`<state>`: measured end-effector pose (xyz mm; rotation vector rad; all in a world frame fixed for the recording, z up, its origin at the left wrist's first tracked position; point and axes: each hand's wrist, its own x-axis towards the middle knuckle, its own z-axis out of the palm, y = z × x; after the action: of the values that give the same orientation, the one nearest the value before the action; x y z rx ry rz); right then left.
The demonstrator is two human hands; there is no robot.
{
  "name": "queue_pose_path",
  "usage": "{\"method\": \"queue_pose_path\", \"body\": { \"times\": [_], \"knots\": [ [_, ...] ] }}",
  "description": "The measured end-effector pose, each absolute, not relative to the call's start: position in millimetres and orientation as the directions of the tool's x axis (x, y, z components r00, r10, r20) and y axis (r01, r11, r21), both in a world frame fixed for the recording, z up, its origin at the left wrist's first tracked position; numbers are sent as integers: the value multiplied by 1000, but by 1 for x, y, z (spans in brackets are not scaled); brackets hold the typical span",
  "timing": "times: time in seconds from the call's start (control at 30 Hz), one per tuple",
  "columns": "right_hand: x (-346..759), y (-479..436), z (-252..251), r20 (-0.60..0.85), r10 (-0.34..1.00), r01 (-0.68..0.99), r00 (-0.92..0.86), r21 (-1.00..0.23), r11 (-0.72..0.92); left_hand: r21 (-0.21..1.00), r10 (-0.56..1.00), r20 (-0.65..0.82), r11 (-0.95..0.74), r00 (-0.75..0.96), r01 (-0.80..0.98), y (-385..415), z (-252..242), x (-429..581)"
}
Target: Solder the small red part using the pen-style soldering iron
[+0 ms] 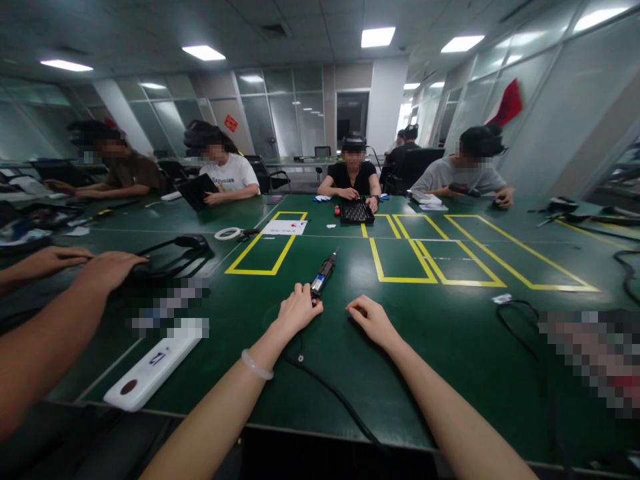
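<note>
My left hand (299, 311) is closed around the rear end of a corded electric screwdriver (323, 275), whose thin metal bit points away and slightly to the right. Orange shows on its end beside my fingers. A black cable (333, 390) runs from under my left wrist to the table's near edge, and a small ring lug (301, 359) lies beside it. A short gap to the right, my right hand (373, 320) rests on the green table (330, 360) with its fingers curled in. Whatever may be between those fingers is hidden.
Yellow tape outlines (405, 280) mark the tabletop ahead. At left are a white power bank-like bar (155, 367), a black headset strap (175, 247) and a neighbour's arm (55, 333). A white tape roll (227, 233) lies farther off. Across sits a person with a black tray (357, 212).
</note>
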<state>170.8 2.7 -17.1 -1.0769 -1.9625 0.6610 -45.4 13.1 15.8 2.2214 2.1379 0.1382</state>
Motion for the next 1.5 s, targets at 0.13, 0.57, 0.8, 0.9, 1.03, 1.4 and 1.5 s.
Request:
{"method": "queue_pose_path", "body": {
  "times": [0.13, 0.57, 0.8, 0.9, 1.03, 1.4, 1.5],
  "knots": [
    [172, 3, -18, 389, 859, 453, -333, -732, 508, 79, 1000, -1, 23, -23, 997, 23, 17, -64],
    [174, 4, -19, 375, 862, 434, -341, -751, 498, 35, 986, -41, 160, -159, 986, 60, 18, -141],
    [174, 2, -18, 368, 862, 439, -348, -748, 497, -2, 963, -50, 264, -264, 965, 73, 25, -191],
    [175, 3, -18, 368, 862, 444, -349, -745, 498, -24, 957, 37, 290, -289, 957, 73, 24, -200],
    [175, 4, -20, 368, 862, 447, -348, -743, 498, -58, 946, 257, 217, -196, 974, 65, 18, -196],
    [173, 4, -19, 359, 862, 452, -356, -741, 496, -31, 913, 319, 279, -255, 960, 59, 27, -179],
    [172, 4, -20, 358, 862, 448, -359, -744, 495, 20, 914, 360, 195, -188, 981, 56, 38, -157]
  ]
}}
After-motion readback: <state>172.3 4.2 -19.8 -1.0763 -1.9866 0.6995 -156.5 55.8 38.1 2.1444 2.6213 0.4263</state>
